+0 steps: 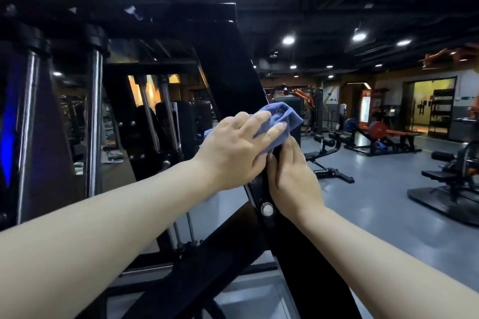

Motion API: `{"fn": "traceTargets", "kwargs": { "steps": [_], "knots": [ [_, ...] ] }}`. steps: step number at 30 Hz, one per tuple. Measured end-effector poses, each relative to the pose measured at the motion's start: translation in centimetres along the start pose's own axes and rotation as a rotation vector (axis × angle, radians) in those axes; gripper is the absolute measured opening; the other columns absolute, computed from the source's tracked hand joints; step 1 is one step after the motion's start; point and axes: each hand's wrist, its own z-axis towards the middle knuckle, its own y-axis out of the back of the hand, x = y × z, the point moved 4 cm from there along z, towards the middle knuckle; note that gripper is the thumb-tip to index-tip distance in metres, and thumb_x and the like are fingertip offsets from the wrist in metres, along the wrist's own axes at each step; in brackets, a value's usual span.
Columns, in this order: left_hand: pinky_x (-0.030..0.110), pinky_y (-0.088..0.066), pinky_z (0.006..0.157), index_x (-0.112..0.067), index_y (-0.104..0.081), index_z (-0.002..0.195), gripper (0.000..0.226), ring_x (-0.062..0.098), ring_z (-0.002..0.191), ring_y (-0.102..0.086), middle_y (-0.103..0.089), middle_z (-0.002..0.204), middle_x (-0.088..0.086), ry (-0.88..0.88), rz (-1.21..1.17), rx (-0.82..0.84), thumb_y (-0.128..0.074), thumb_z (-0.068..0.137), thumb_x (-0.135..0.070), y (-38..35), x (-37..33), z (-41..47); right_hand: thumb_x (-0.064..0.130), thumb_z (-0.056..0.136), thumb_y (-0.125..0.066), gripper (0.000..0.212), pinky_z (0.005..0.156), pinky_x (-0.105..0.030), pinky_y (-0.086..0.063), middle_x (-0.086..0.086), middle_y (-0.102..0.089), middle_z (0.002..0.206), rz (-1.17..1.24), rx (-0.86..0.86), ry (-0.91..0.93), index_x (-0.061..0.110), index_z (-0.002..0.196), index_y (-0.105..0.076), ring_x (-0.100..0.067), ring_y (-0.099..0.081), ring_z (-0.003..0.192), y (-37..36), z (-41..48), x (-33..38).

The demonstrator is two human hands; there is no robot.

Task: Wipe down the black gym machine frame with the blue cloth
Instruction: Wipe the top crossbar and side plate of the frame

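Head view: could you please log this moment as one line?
left hand: presses blue cloth on frame | right hand: rests on frame

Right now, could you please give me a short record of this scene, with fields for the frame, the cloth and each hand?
setting: gym floor, bench in the background
frame: black slanted beam, silver bolt below the hands
cloth: blue cloth, bunched against the beam
left hand: left hand presses the cloth onto the beam, fingers spread
right hand: right hand rests on the beam just below the cloth, fingers straight
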Motion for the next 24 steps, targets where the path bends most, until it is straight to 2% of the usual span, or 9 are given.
{"fn": "traceTargets", "kwargs": {
  "steps": [3, 5, 7, 8, 10, 14, 17, 20, 24],
  "knots": [
    [0.045, -0.049, 0.078, -0.02, -0.051, 0.147, 0.055, 0.031, 0.097, -0.055, -0.055, 0.136, 0.011, -0.129, 0.054, 0.082, -0.05, 0.094, -0.031, 0.8, 1.2, 0.1, 0.039, 0.107, -0.03, 0.059, 0.101, -0.038, -0.044, -0.001, -0.029, 0.163, 0.009, 0.02, -0.038, 0.015, 0.16, -0.018, -0.02, -0.029, 0.146, 0.0, -2.1, -1.3],
    [0.05, -0.05, 0.075, -0.022, -0.049, 0.148, 0.056, 0.034, 0.097, -0.054, -0.055, 0.135, 0.012, 0.086, 0.089, 0.039, -0.051, 0.093, -0.03, 1.1, 2.3, 1.2, 0.035, 0.109, -0.032, 0.06, 0.112, -0.026, -0.029, 0.003, -0.019, 0.168, 0.033, 0.053, -0.055, 0.016, 0.162, -0.011, -0.011, -0.016, 0.152, 0.1, -3.1, -2.1],
    [0.052, -0.051, 0.077, -0.02, -0.05, 0.147, 0.057, 0.039, 0.098, -0.055, -0.055, 0.133, 0.015, 0.302, 0.111, -0.003, -0.055, 0.091, -0.028, 0.6, 1.5, 1.7, 0.033, 0.109, -0.032, 0.06, 0.111, -0.013, -0.016, 0.004, -0.017, 0.169, 0.041, 0.082, -0.06, 0.017, 0.163, -0.009, -0.008, -0.012, 0.153, 0.2, -3.8, -2.6],
    [0.05, -0.051, 0.076, -0.018, -0.05, 0.147, 0.059, 0.039, 0.097, -0.056, -0.056, 0.133, 0.017, 0.322, 0.152, -0.002, -0.059, 0.089, -0.026, 0.0, 0.3, 1.6, 0.033, 0.109, -0.032, 0.06, 0.11, -0.01, -0.013, 0.004, -0.016, 0.169, 0.052, 0.093, -0.066, 0.017, 0.163, -0.009, -0.007, -0.012, 0.153, 0.2, -4.1, -2.8],
    [0.045, -0.047, 0.074, -0.016, -0.047, 0.149, 0.062, 0.036, 0.094, -0.056, -0.053, 0.134, 0.018, 0.204, 0.288, 0.027, -0.06, 0.089, -0.024, -1.4, -3.0, 0.7, 0.033, 0.109, -0.032, 0.06, 0.111, -0.01, -0.012, 0.002, -0.017, 0.169, 0.082, 0.108, -0.094, 0.016, 0.162, -0.01, -0.008, -0.014, 0.153, 0.2, -5.0, -3.4],
    [0.04, -0.043, 0.079, -0.019, -0.043, 0.15, 0.058, 0.031, 0.099, -0.054, -0.054, 0.138, 0.013, -0.002, 0.45, 0.069, -0.031, 0.093, -0.021, -1.8, -6.5, -1.5, 0.034, 0.108, -0.034, 0.062, 0.112, -0.011, -0.013, -0.002, -0.019, 0.168, 0.098, 0.129, -0.124, 0.012, 0.162, -0.011, -0.012, -0.017, 0.153, 0.2, -6.5, -4.5],
    [0.038, -0.042, 0.069, -0.017, -0.049, 0.146, 0.058, 0.03, 0.088, -0.055, -0.059, 0.129, 0.014, -0.012, 0.394, 0.046, -0.049, 0.088, -0.021, -0.9, -6.2, -1.1, 0.037, 0.109, -0.034, 0.065, 0.114, -0.014, -0.013, 0.002, -0.015, 0.169, 0.13, 0.177, -0.129, 0.014, 0.162, -0.006, -0.009, -0.013, 0.154, 0.4, -7.0, -4.7],
    [0.042, -0.043, 0.069, -0.015, -0.052, 0.143, 0.056, 0.035, 0.089, -0.056, -0.058, 0.128, 0.017, -0.025, 0.214, 0.051, -0.058, 0.087, -0.02, -0.2, -4.7, -0.3, 0.038, 0.109, -0.034, 0.065, 0.113, -0.013, -0.013, 0.001, -0.015, 0.169, 0.15, 0.198, -0.137, 0.015, 0.163, -0.006, -0.009, -0.013, 0.153, 0.6, -7.6, -5.1],
    [0.053, -0.048, 0.082, -0.017, -0.049, 0.147, 0.057, 0.043, 0.101, -0.054, -0.053, 0.134, 0.02, 0.438, 0.053, 0.049, -0.057, 0.09, -0.02, 0.5, -2.6, 1.3, 0.037, 0.11, -0.033, 0.063, 0.112, -0.01, -0.01, -0.002, -0.016, 0.169, 0.121, 0.2, -0.131, 0.013, 0.162, -0.007, -0.011, -0.013, 0.153, 0.5, -8.6, -5.8]
  ]
}}
